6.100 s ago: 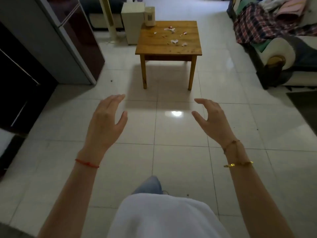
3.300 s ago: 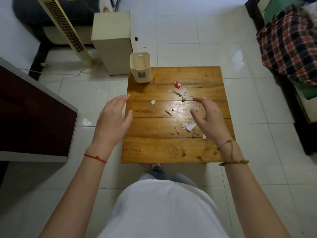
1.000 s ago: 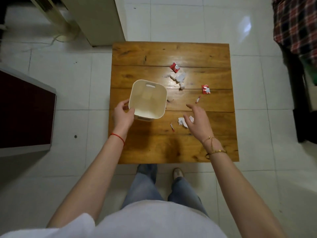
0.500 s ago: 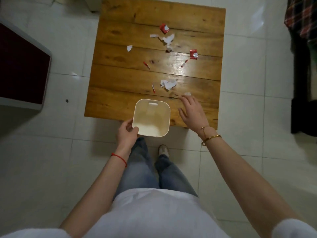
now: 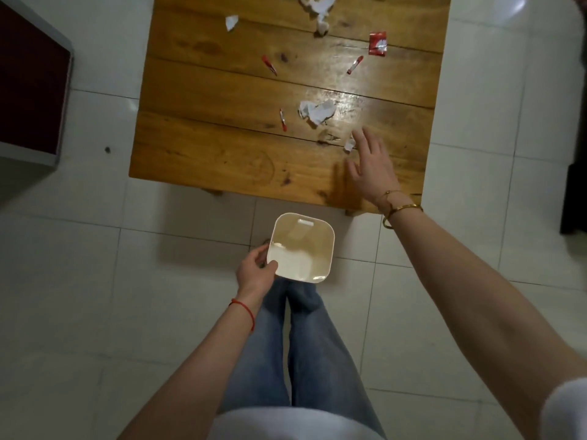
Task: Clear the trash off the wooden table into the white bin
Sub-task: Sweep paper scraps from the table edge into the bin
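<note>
My left hand (image 5: 255,272) grips the rim of the white bin (image 5: 314,228), held low in front of the wooden table (image 5: 222,160), clear of its near edge. The bin looks empty inside. My right hand (image 5: 370,166) lies flat and open on the table near its front right corner, fingertips beside a small white scrap (image 5: 349,143). Farther in lie crumpled white paper (image 5: 317,112), a thin red strip (image 5: 282,120), another red strip (image 5: 269,64), a red and white stick (image 5: 355,64), a red wrapper (image 5: 377,42) and more white scraps (image 5: 320,7).
A dark red cabinet (image 5: 28,84) with a grey edge stands left of the table. White floor tiles (image 5: 79,281) surround me, and my jeans-clad legs (image 5: 298,344) are below the bin. A dark piece of furniture (image 5: 575,198) shows at the right edge.
My left hand has drawn the bin back off the table's near edge and lowered it. My right hand has slid forward toward the small white scrap.
</note>
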The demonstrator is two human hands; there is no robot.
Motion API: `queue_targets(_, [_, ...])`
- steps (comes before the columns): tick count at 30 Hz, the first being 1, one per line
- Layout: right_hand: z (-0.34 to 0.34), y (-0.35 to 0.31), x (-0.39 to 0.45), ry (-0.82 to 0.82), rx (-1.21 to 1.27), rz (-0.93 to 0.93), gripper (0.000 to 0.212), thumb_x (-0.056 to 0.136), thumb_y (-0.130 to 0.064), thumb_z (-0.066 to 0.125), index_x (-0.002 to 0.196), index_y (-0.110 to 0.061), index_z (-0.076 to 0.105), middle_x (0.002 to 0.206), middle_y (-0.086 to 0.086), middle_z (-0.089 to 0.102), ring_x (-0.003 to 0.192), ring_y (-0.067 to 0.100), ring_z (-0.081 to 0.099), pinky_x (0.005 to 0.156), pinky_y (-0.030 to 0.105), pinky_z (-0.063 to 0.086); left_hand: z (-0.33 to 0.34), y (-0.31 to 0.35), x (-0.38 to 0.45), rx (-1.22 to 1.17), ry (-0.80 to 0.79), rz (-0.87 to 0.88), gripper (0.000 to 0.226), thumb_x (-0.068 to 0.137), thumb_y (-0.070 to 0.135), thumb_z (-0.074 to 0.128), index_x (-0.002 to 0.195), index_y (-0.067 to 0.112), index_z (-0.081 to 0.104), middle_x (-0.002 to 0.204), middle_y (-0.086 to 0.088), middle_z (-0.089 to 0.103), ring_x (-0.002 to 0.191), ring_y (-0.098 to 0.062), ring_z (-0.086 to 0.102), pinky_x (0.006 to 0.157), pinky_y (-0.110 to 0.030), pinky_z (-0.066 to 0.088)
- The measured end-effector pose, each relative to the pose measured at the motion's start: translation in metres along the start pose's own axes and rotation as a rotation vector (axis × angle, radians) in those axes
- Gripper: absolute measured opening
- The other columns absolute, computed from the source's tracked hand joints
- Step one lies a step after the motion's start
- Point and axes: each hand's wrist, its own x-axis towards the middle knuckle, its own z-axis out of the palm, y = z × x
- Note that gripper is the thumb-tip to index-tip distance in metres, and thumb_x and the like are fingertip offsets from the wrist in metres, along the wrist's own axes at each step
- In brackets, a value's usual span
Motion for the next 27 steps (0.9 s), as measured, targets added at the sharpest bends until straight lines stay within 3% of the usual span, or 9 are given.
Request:
queue_targets(7, [0.046, 0.015, 0.032, -0.075, -0.019, 0.055, 0.062, 0.099, -0.032, 0.037, 0.152, -0.013, 0.011, 0.161, 0.009, 0.004, 0.148, 0.026, 0.0, 0.12, 0.041, 0.003, 0.024, -0.017, 0.04, -0.033, -0.019, -0.053, 0.045, 0.079, -0.001, 0.06, 0.12, 0.017, 0.062, 0.09, 0.009, 0.064, 0.1, -0.022, 0.065, 0.093, -0.044, 0.054])
queue_targets(12, [0.067, 0.005, 0.028, -0.129, 0.021, -0.013, 0.062, 0.099, -0.033, 0.038, 0.152, -0.013, 0.013, 0.161, 0.007, 0.008, 0.148, 0.024, 0.004, 0.12, 0.037, 0.002, 0.029, -0.019, 0.061, -0.088, -0.025, -0.072, 0.049, 0.079, -0.004, 0.059, 0.125, 0.014, 0.058, 0.117, -0.008, 0.065, 0.111, -0.026, 0.062, 0.096, -0.046, 0.052])
queue_targets(18, [0.071, 0.009, 0.027, 0.057, -0.073, 0.043, 0.064, 0.099, -0.032, 0.035, 0.152, -0.01, 0.007, 0.161, 0.011, 0.002, 0.148, 0.026, -0.002, 0.121, 0.04, 0.001, 0.029, -0.014, 0.079, -0.081, -0.003, -0.068, 0.048, 0.079, -0.005, 0.059, 0.124, 0.013, 0.057, 0.118, -0.009, 0.066, 0.108, -0.026, 0.064, 0.093, -0.046, 0.054])
queue_targets(21, [0.067, 0.019, 0.034, -0.003, -0.037, 0.117, 0.064, 0.1, -0.034, 0.033, 0.152, -0.009, 0.006, 0.161, 0.01, 0.002, 0.148, 0.024, -0.001, 0.121, 0.041, 0.002, 0.03, -0.01, 0.082, -0.061, -0.005, -0.068, 0.046, 0.079, -0.004, 0.059, 0.121, 0.014, 0.058, 0.108, -0.005, 0.065, 0.106, -0.026, 0.064, 0.092, -0.046, 0.054])
queue_targets(27, [0.081, 0.004, 0.014, -0.13, -0.051, -0.124, 0.065, 0.1, -0.036, 0.033, 0.152, -0.011, 0.004, 0.161, 0.009, 0.001, 0.148, 0.022, -0.002, 0.121, 0.037, 0.0, 0.033, -0.004, 0.084, -0.103, -0.031, -0.101, 0.049, 0.078, -0.003, 0.06, 0.123, 0.015, 0.056, 0.118, -0.011, 0.066, 0.106, -0.026, 0.065, 0.092, -0.046, 0.055])
